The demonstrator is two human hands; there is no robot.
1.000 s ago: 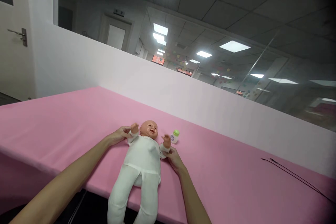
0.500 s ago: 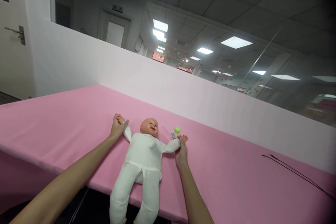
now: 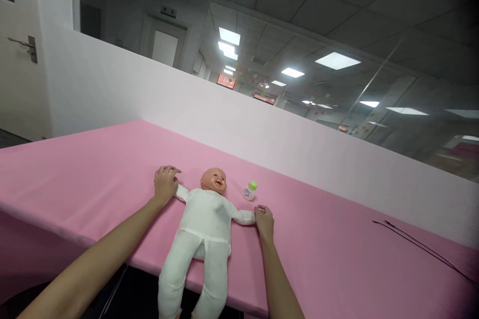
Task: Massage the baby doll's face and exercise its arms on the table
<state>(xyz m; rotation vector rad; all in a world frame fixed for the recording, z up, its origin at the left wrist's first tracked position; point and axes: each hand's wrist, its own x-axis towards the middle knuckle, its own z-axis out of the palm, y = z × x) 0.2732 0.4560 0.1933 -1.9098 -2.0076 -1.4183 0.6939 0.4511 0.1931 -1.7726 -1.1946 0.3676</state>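
Note:
A baby doll [image 3: 205, 227] in a white suit lies on its back on a pink table [image 3: 93, 174], legs hanging over the near edge. Its arms are spread out flat to both sides. My left hand [image 3: 165, 183] is closed over the doll's hand on the left and presses it onto the cloth. My right hand [image 3: 264, 222] is closed over the doll's other hand, also down on the cloth. A small white bottle with a green cap [image 3: 249, 191] stands just beyond the doll's arm on the right, apart from my hand.
A low white partition [image 3: 262, 134] runs along the far side of the table. A thin black cable [image 3: 419, 246] lies on the cloth at the right. A white door with a handle [image 3: 22, 45] stands at the far left.
The doll's arms went from bent up beside its head to stretched out sideways. Both my hands moved outward with them and now press them flat on the cloth.

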